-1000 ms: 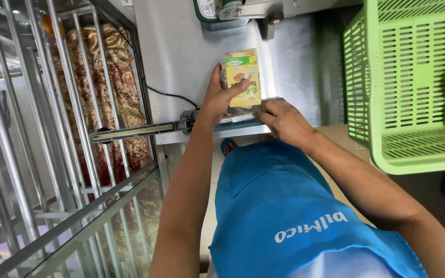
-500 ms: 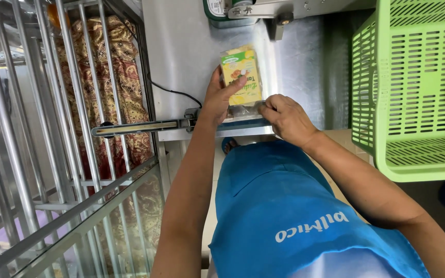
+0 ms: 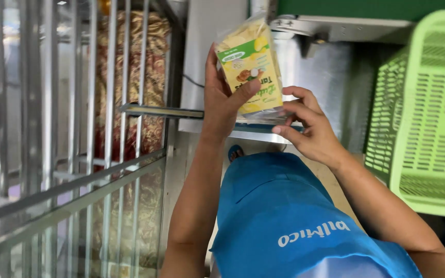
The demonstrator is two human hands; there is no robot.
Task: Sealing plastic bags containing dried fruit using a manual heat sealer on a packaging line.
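Two bare hands meet on one yellow packet (image 3: 251, 72), a clear-wrapped pack with a green band across its label. The left hand (image 3: 222, 100) clasps the packet from its left side, fingers up along the edge and the thumb pressed across the front face, so the grip is closed firmly on the pack. The right hand (image 3: 307, 131) sits just below and to the right of that grip, its fingers curled and its fingertips touching the packet's lower edge; whether it truly pinches the wrap or only steadies it cannot be told.

Directly under the held packet runs a narrow metal bar (image 3: 256, 128) of a steel machine (image 3: 330, 77), and the pack's bottom edge is at or just above that bar. Behind the grip stands the machine's dull steel face, with a bracket above the packet's top.

Right of the right hand, near but apart from it, hangs a light green plastic crate (image 3: 423, 128) with slotted walls. Left of the left forearm, a metal rack (image 3: 78, 154) of upright rods stands, with bags of patterned brown and red goods (image 3: 150, 77) behind the rods. Below both wrists lies the person's blue apron (image 3: 284, 216).
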